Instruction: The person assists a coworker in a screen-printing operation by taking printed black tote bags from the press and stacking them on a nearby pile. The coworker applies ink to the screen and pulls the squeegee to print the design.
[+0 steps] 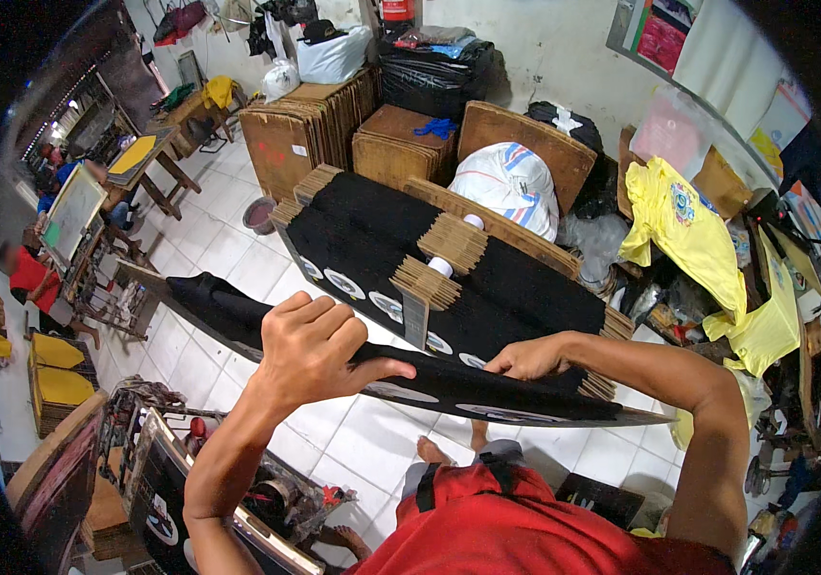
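In front of my body a long thin board (633, 418) stands tilted on its edge, draped with black cloth (228, 311) that bears white round prints along its lower side. My left hand (313, 347) is closed at the top edge of this cloth-covered board, its thumb stretched to the right. Further right, my right hand (528, 358) has its fingers bent onto the same cloth; the fingertips are partly hidden behind the fold. Just beyond lies a stack of boards (444, 244) wrapped in black cloth with similar prints, and two white rolls (440, 266) sit among the board ends.
Stacked brown boards (310, 125) and a white sack (506, 182) stand along the wall. Yellow shirts (684, 225) hang at the right. Framed screens (166, 479) lean at lower left. Two people work at the far left, one in a red shirt (35, 278). White tiles (372, 450) cover the floor.
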Demonstrator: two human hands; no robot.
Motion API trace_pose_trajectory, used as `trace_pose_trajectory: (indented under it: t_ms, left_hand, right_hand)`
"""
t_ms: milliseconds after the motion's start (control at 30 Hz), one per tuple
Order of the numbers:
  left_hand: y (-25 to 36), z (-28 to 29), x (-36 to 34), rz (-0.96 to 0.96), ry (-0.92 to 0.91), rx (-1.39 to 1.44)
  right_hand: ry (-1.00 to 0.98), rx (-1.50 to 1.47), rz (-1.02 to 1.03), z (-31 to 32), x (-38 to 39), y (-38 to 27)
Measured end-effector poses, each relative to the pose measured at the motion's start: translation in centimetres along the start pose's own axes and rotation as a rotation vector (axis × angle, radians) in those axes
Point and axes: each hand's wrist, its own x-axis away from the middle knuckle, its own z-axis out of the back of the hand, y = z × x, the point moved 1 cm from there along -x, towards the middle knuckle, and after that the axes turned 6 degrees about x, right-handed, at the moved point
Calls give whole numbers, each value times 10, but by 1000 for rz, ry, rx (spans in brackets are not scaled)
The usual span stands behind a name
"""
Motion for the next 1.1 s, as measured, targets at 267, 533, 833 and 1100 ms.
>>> trace_pose_trajectory:
  t_ms: [267, 533, 833, 1100]
  left_hand:
    - [9, -26, -16, -44, 106, 119]
    - [14, -37, -25, -64, 67, 148]
    - [15, -44, -30, -60, 68, 137]
    - [12, -54, -28, -59, 91, 159]
  right_hand:
    - [10, -193, 75, -8, 4, 39]
    - [286, -332, 173, 9, 35, 48]
    - [737, 128, 305, 34, 108, 13]
    - [1064, 678, 376, -8, 165, -56]
